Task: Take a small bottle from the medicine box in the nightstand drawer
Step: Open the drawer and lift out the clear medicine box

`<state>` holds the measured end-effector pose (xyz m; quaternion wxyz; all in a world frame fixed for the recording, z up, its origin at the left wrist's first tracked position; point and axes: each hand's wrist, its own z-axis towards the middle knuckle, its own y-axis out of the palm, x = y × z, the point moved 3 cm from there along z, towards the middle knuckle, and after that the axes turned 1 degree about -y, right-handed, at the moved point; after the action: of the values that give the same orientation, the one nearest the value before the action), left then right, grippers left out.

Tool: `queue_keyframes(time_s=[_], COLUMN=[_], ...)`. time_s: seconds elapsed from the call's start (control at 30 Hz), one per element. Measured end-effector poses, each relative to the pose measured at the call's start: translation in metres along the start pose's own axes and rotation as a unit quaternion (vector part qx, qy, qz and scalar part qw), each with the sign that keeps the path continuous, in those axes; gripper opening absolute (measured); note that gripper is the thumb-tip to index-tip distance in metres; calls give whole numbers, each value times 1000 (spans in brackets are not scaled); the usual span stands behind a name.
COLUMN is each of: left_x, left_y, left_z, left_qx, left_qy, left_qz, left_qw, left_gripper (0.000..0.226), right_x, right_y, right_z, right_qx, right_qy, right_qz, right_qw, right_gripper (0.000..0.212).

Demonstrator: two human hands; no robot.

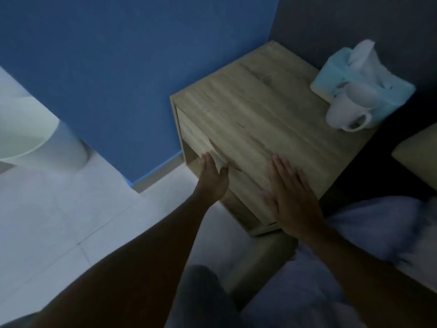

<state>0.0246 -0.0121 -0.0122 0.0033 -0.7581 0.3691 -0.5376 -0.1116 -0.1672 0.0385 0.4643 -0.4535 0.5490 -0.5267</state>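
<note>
A light wooden nightstand (pixel 255 110) stands in the corner against a blue wall. Its drawer front (pixel 194 136) faces left and looks closed or barely open. My left hand (pixel 212 176) grips the drawer's lower edge, fingers curled under it by a pale handle. My right hand (pixel 293 197) lies flat on the nightstand's top near the front corner, fingers spread, holding nothing. The medicine box and the small bottle are hidden inside.
A blue tissue box (pixel 369 81) and a white mug (pixel 347 110) on its side sit at the top's back right. A white round bin (pixel 30 131) stands on the pale tiled floor at left. A bed with a blue-grey cover (pixel 369 245) lies at right.
</note>
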Motion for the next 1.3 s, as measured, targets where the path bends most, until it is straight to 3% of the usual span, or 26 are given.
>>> queue_keyframes(time_s=[0.1, 0.3, 0.8, 1.3], left_x=[0, 12, -30, -81], left_y=[11, 22, -4, -47], left_z=[14, 19, -17, -66], left_qx=[43, 36, -9, -7], left_qy=[7, 14, -9, -27], left_qz=[-65, -202, -235, -213], left_qw=[997, 979, 972, 977], left_gripper=[87, 86, 83, 81], right_x=[2, 4, 4, 6], right_y=[2, 8, 7, 10], right_z=[5, 4, 5, 6], right_qx=[8, 21, 26, 46], right_qy=[2, 1, 1, 0], right_qz=[-24, -38, -8, -22], right_qw=[1000, 999, 1000, 999], right_gripper=[73, 73, 69, 70])
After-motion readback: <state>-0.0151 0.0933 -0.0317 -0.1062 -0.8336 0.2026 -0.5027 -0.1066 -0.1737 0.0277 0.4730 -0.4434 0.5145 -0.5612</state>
